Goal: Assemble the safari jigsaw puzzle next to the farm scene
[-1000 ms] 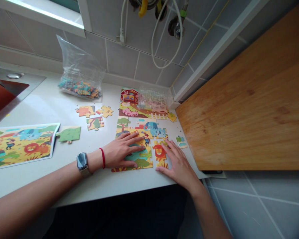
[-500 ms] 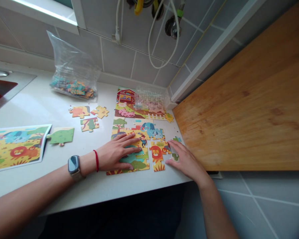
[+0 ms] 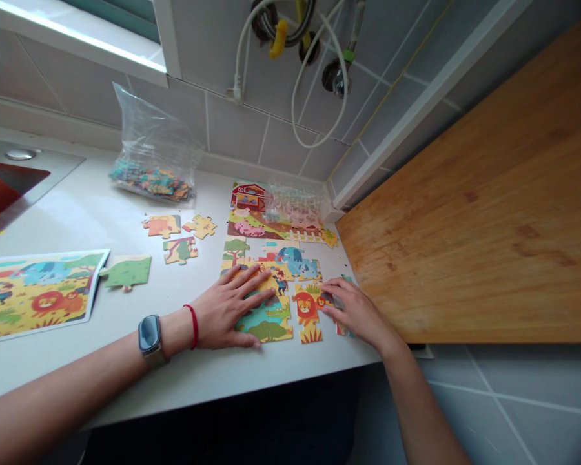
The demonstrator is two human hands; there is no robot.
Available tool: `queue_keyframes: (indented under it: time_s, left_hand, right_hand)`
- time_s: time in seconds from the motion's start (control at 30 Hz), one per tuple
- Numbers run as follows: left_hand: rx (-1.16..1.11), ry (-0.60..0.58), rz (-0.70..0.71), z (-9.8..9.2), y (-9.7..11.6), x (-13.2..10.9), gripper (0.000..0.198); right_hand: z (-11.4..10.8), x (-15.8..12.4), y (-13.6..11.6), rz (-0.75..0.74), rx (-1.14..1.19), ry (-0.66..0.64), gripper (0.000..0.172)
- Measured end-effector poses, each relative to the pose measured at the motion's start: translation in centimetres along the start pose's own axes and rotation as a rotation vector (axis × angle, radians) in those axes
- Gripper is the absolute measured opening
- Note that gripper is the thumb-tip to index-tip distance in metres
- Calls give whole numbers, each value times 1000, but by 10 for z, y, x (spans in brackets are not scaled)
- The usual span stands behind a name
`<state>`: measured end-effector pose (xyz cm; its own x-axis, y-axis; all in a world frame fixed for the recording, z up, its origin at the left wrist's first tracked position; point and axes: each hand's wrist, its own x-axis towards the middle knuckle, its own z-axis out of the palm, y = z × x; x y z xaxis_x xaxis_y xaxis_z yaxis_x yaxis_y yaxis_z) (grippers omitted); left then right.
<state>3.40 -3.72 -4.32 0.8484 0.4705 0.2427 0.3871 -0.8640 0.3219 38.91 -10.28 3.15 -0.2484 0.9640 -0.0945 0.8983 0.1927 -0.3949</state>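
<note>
A partly joined animal jigsaw [image 3: 290,261] lies on the white counter [image 3: 126,194], with a lion piece [image 3: 306,309] at its right side. My left hand [image 3: 230,309] lies flat with fingers spread on the lower left of the jigsaw, a watch and a red string on its wrist. My right hand [image 3: 356,311] rests at the jigsaw's right edge, fingers curled onto a small puzzle piece [image 3: 341,303] beside the lion piece; the hand hides most of that piece.
Loose pieces [image 3: 180,236] and a green piece [image 3: 127,271] lie left of the jigsaw, next to a printed picture sheet [image 3: 33,290]. A plastic bag of pieces [image 3: 151,161] stands by the tiled wall. A finished farm puzzle [image 3: 261,213] lies behind. A wooden board [image 3: 479,219] borders the right.
My right hand went from the lion piece to a small piece by the wooden board and drew it in against the jigsaw's right edge. The left hand stayed pressed on the jigsaw.
</note>
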Motion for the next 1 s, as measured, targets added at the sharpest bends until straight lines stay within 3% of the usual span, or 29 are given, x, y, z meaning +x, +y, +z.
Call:
queue_keyframes:
  time_s: [0.3, 0.57, 0.77, 0.9, 1.0]
  left_hand:
    - [2, -83, -56, -9, 9, 1, 97]
    - [17, -57, -85, -6, 15, -18, 97]
    - [-5, -111, -114, -20, 21, -19, 97]
    - [-13, -129, -121, -25, 22, -20, 99]
    - [-8, -103, -129, -26, 23, -20, 97]
  right_hand:
    - [-8, -2, 8, 21, -9, -58, 41]
    - [-8, -5, 10, 4, -10, -52, 42]
    - [1, -6, 33, -38, -28, 0, 42]
    - [13, -10, 33, -85, -40, 127, 37]
    - [33, -20, 0, -141, -19, 436, 30]
